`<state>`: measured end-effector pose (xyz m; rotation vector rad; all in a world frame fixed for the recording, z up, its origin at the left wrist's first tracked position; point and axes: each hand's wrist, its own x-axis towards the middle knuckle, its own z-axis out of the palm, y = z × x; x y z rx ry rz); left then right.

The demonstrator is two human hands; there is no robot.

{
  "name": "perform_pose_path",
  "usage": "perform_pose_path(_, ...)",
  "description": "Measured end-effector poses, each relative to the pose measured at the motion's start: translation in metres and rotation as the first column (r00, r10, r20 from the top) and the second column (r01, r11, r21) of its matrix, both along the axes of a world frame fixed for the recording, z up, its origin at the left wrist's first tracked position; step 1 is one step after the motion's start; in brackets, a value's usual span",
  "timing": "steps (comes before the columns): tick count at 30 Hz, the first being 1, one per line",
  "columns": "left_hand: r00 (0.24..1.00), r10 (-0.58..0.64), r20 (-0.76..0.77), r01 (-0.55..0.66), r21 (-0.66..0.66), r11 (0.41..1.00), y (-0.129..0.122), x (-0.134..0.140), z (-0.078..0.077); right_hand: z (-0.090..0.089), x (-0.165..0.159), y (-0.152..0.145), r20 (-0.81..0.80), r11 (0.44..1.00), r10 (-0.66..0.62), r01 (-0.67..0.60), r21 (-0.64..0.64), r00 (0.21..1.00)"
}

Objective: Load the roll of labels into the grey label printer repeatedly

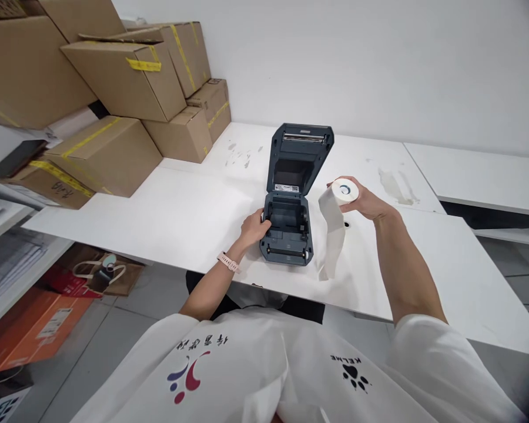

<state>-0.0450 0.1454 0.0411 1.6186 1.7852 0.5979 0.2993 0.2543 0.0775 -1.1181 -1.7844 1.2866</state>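
A dark grey label printer [286, 226] stands on the white table with its lid [300, 154] swung up, baring an unfilled roll bay. My left hand [252, 228] grips the printer's left side wall, thumb over the rim and the other fingers hidden outside it. To the right of the printer, my right hand [365, 200] holds a roll of white labels [345, 191] above the table, fingers wrapped round its far side. A loose strip [333, 235] hangs from the roll towards the table's front edge.
Cardboard boxes [127, 76] with yellow tape are stacked at the table's back left. The white table [194, 217] runs along a white wall. An orange box [44, 326] and a paper bag [119, 273] lie on the floor at left. A black hole [346, 224] pierces the tabletop.
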Motion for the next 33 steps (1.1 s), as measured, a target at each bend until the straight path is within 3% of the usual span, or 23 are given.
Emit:
perform_pose_path(5, 0.999, 0.017, 0.032, -0.017, -0.005, 1.000, -0.001, 0.000, 0.000, -0.049, -0.003, 0.022, 0.059, 0.984, -0.060, 0.069, -0.163, 0.996)
perform_pose_path(10, 0.997, 0.015, 0.079, -0.016, 0.015, 1.000, 0.000, -0.001, -0.003, -0.062, 0.002, 0.020, 0.063, 0.976, -0.055, 0.067, -0.208, 0.996)
perform_pose_path(13, 0.995, 0.010, 0.096, -0.013, 0.024, 1.000, 0.001, -0.002, -0.006, -0.063, 0.029, 0.001, -0.024, 0.977, -0.103, 0.097, -0.192, 0.994)
perform_pose_path(17, 0.992, 0.011, 0.126, -0.016, 0.040, 0.999, 0.002, -0.002, -0.009, -0.075, 0.057, -0.046, -0.146, 0.981, -0.179, 0.165, -0.102, 0.973)
perform_pose_path(22, 0.983, 0.031, 0.183, -0.042, 0.054, 0.998, 0.001, -0.001, -0.013, -0.088, 0.034, -0.088, -0.015, 0.971, -0.106, 0.100, -0.218, 0.994)
perform_pose_path(25, 0.974, 0.038, 0.223, -0.052, 0.058, 0.997, 0.001, -0.002, -0.015, -0.069, 0.018, -0.095, -0.127, 0.982, -0.098, 0.075, -0.174, 0.987)
perform_pose_path(28, 0.970, 0.031, 0.241, -0.047, 0.061, 0.997, 0.001, -0.002, -0.016, -0.023, -0.006, -0.090, -0.181, 0.998, 0.060, -0.063, -0.011, 0.982)
perform_pose_path(31, 0.969, 0.041, 0.242, -0.059, 0.067, 0.996, 0.000, -0.002, -0.016, 0.023, -0.055, -0.076, 0.119, 0.956, 0.267, -0.278, 0.090, 0.956)
perform_pose_path(33, 0.968, 0.051, 0.245, -0.068, 0.062, 0.996, 0.000, -0.001, -0.015, 0.038, -0.098, -0.065, 0.485, 0.905, 0.286, -0.400, 0.148, 0.827)
